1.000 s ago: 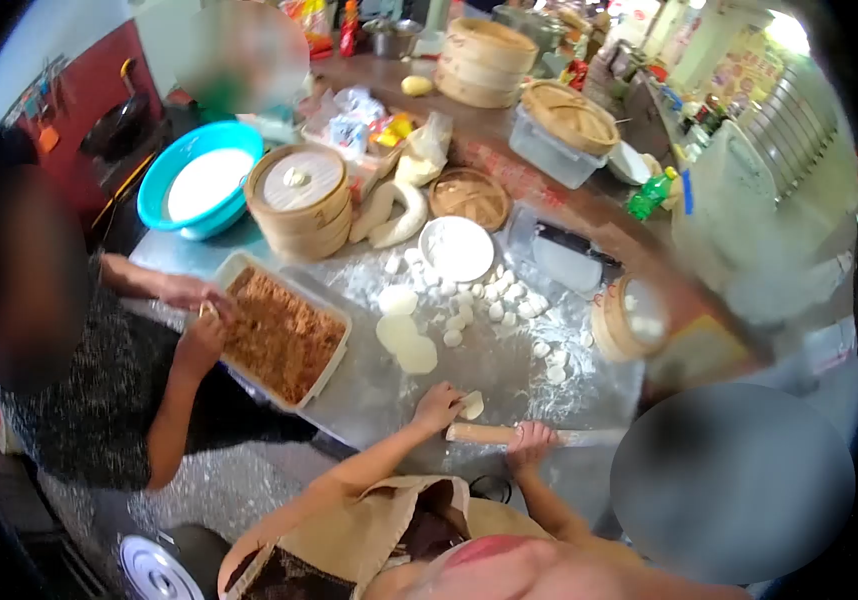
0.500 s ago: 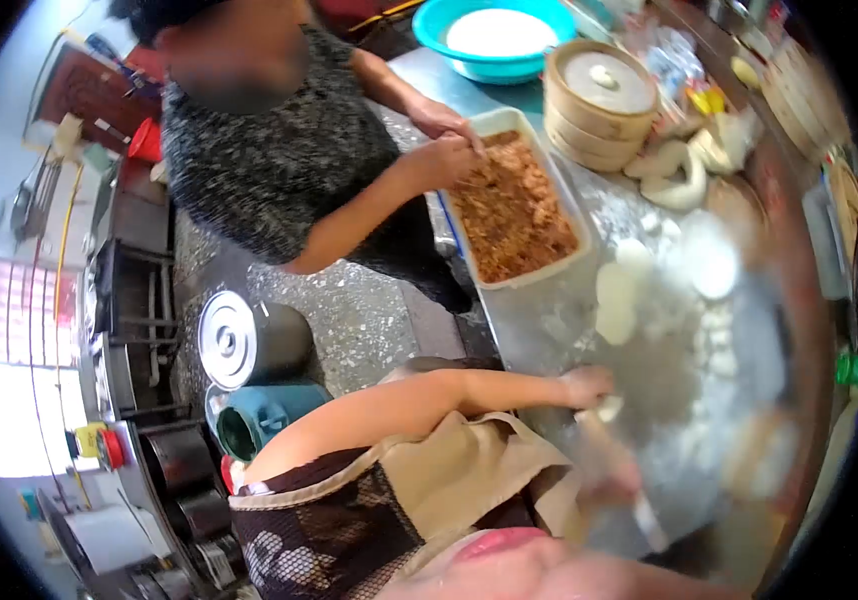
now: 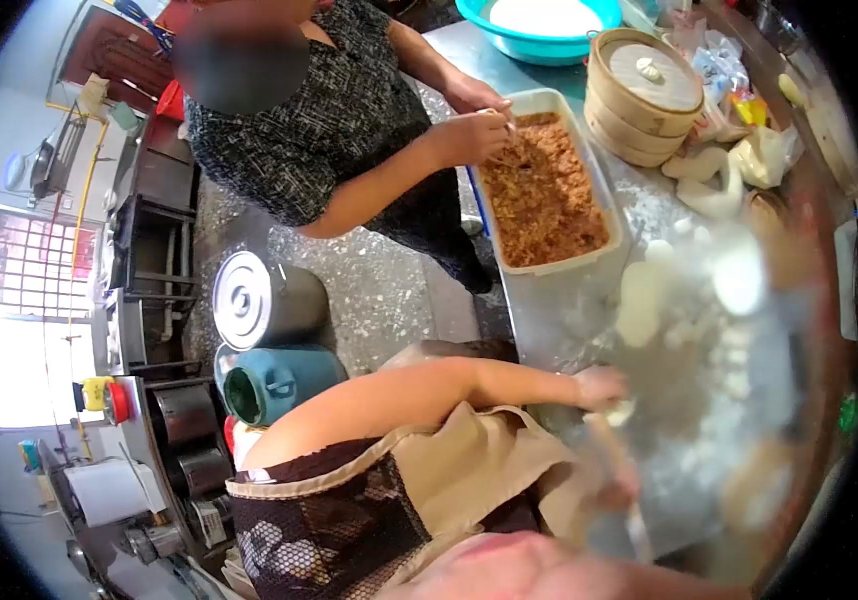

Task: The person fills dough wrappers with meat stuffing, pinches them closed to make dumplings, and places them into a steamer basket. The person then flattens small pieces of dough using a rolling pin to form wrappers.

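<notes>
My left hand (image 3: 601, 387) pinches the edge of a small pale dough round (image 3: 620, 411) lying on the metal table (image 3: 574, 335). Just below it in the view, my right hand (image 3: 621, 487) is on a wooden rolling pin (image 3: 604, 441); blur hides its exact finger positions. One end of the pin is beside the dough round. Flattened dough wrappers (image 3: 639, 305) lie further up the table, and small dough pieces (image 3: 734, 370), blurred, are to their right on the floured surface.
Across the corner, a co-worker (image 3: 349, 120) holds something small over a tub of filling (image 3: 544, 200). Beyond are a bamboo steamer (image 3: 639, 100) and a teal basin (image 3: 549, 45). A lidded pot (image 3: 294, 305) and a blue container (image 3: 299, 375) stand on the floor.
The view has swung left, bringing the co-worker, floor and window into sight. My left hand stays at the dough round and my right hand on the rolling pin.
</notes>
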`<state>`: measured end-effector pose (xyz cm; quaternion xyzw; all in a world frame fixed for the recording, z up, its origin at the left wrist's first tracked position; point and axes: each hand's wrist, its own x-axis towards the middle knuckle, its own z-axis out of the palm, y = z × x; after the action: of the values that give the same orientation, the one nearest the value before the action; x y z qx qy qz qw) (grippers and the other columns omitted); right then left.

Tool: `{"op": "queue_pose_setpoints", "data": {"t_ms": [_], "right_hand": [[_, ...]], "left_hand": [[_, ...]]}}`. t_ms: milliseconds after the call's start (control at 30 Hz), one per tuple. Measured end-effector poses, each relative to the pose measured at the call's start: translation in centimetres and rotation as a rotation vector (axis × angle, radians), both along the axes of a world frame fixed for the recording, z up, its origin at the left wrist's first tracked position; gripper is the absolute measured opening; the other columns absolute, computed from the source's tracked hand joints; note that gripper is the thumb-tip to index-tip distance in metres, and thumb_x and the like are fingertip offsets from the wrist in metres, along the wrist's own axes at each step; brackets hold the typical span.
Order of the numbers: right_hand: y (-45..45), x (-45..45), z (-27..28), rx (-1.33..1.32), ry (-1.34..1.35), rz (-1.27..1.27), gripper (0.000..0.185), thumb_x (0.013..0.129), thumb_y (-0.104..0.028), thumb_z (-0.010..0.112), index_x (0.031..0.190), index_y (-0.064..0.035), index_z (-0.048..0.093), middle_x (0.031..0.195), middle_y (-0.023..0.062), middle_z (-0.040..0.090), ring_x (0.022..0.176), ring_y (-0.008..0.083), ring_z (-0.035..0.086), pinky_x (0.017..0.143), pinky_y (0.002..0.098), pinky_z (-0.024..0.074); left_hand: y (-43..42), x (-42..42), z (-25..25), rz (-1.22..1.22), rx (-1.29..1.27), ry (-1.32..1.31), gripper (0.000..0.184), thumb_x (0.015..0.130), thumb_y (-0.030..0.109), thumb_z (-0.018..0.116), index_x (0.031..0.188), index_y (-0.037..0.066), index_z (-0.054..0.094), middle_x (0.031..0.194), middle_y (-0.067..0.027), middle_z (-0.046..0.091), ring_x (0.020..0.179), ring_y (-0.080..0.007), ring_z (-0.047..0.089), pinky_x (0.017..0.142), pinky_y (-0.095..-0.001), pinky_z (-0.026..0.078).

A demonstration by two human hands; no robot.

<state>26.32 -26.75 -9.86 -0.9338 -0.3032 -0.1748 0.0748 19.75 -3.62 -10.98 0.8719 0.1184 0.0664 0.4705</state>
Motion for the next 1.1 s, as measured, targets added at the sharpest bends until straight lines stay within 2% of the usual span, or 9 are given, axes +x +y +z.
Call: {"op": "queue_pose_setpoints", "data": {"t_ms": [100,167,267,333,667,800,900,1000,1100], "right_hand": [[-0.3,-0.1,1.2,0.837,0.939,-0.464,0.048,0.093,-0.041,0.023,0.092,-0.0080,0.058,0.096,0.0094,0.058,0.090,0.0307,0.053,0.078,0.0434,0.0372],[-2.7,0.9,-3.7,0.090,-0.040,0.050,0.050,0.093,-0.041,0.021,0.091,-0.0065,0.058,0.097,0.0106,0.057,0.091,0.0306,0.052,0.080,0.0437,0.0367],[0.5,-0.9,1.8,0.071,0.006,0.051,0.050,0.093,-0.040,0.020,0.090,-0.0056,0.056,0.096,0.0112,0.056,0.090,0.0306,0.052,0.080,0.0430,0.0359],[-0.8,-0.1,-0.7,0.055,-0.020,0.031,0.048,0.092,-0.040,0.021,0.087,-0.0068,0.055,0.094,0.0103,0.056,0.089,0.0297,0.052,0.079,0.0424,0.0358],[1.3,-1.1,2.5,0.064,-0.027,0.004,0.042,0.093,-0.035,0.023,0.090,-0.0096,0.057,0.093,0.0078,0.057,0.086,0.0285,0.052,0.076,0.0418,0.0367],[-0.1,-0.2,-0.2,-0.017,0.085,-0.061,0.043,0.093,-0.036,0.024,0.093,-0.0104,0.059,0.094,0.0072,0.058,0.088,0.0289,0.053,0.078,0.0431,0.0385],[-4.2,1.6,-7.1,-0.028,-0.234,0.029,0.046,0.094,-0.040,0.024,0.098,-0.0101,0.059,0.099,0.0085,0.058,0.093,0.0296,0.052,0.085,0.0451,0.0380],[-2.4,0.3,-2.6,0.003,-0.019,0.021,0.048,0.094,-0.044,0.025,0.100,-0.0101,0.059,0.101,0.0084,0.057,0.096,0.0295,0.052,0.081,0.0434,0.0376],[-0.2,0.2,-0.3,-0.195,0.079,0.057,0.042,0.092,-0.036,0.027,0.095,-0.0087,0.058,0.097,0.0108,0.058,0.089,0.0312,0.053,0.078,0.0434,0.0367]], "left_hand": [[-0.9,0.2,-0.5,0.011,0.002,-0.006,0.015,0.073,0.022,0.061,0.079,0.008,0.062,0.091,-0.0106,0.055,0.090,-0.0309,0.052,0.078,-0.0420,0.044],[-0.1,0.1,-0.4,0.002,0.033,0.008,0.015,0.073,0.022,0.061,0.079,0.008,0.062,0.090,-0.0107,0.055,0.090,-0.0309,0.052,0.078,-0.0419,0.043],[-0.2,0.1,-0.1,-0.007,0.043,-0.044,0.016,0.073,0.021,0.061,0.082,0.007,0.062,0.090,-0.0112,0.055,0.090,-0.0310,0.052,0.079,-0.0423,0.044],[-0.1,0.1,0.2,-0.010,0.037,-0.010,0.016,0.073,0.021,0.061,0.082,0.008,0.062,0.090,-0.0111,0.055,0.091,-0.0310,0.052,0.079,-0.0420,0.044],[0.1,0.1,0.6,-0.012,0.042,0.002,0.013,0.075,0.019,0.059,0.083,0.010,0.063,0.092,-0.0103,0.056,0.091,-0.0310,0.053,0.078,-0.0415,0.045],[0.4,-0.2,1.1,-0.029,0.062,0.058,0.011,0.074,0.019,0.059,0.081,0.010,0.062,0.091,-0.0106,0.056,0.090,-0.0308,0.054,0.078,-0.0416,0.044],[-0.3,0.7,0.6,-0.089,0.051,-0.009,0.013,0.074,0.020,0.059,0.081,0.010,0.063,0.090,-0.0111,0.057,0.090,-0.0307,0.054,0.077,-0.0421,0.045],[0.3,0.0,2.8,-0.032,0.025,0.176,0.016,0.073,0.020,0.061,0.085,0.010,0.064,0.090,-0.0111,0.056,0.092,-0.0308,0.053,0.077,-0.0420,0.045],[-0.2,-0.5,1.8,0.057,-0.017,0.015,0.018,0.074,0.022,0.060,0.084,0.008,0.065,0.095,-0.0112,0.055,0.096,-0.0302,0.051,0.078,-0.0412,0.045]]}}
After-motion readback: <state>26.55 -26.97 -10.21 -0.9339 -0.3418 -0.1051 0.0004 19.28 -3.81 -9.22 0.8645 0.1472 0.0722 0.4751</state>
